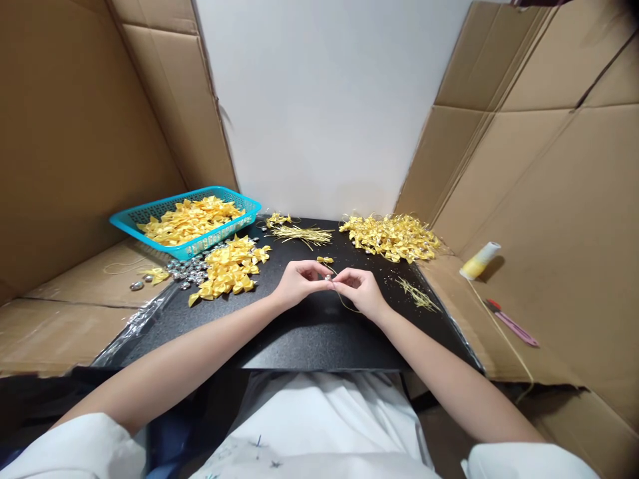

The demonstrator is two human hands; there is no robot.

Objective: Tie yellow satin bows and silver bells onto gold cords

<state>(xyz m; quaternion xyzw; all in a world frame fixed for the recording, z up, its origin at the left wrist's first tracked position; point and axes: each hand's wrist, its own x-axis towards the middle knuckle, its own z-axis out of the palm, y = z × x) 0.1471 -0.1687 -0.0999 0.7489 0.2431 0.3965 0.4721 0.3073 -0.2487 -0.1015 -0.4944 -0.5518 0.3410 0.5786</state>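
Note:
Over the middle of the black table, my left hand (298, 285) and my right hand (363, 291) meet at their fingertips. Between them is a small silver bell (328, 277), pinched by my left thumb and fingers. A thin yellow-green cord (347, 305) passes through my right hand's pinch and loops below it. Whether the cord runs through the bell is too small to tell. Just behind the fingertips lies a yellow ribbon bow (325, 259). Cut lengths of gold cord (302, 234) are bunched farther back.
To the left stand a turquoise basket (184, 250) of yellow bows, a pile of bows (230, 267) and loose silver bells (188, 271). Corded bows (392, 236) lie back right, cord scraps (418, 295) nearer. A spool (480, 260) and pink cutter (512, 324) sit right. Cardboard walls flank the table.

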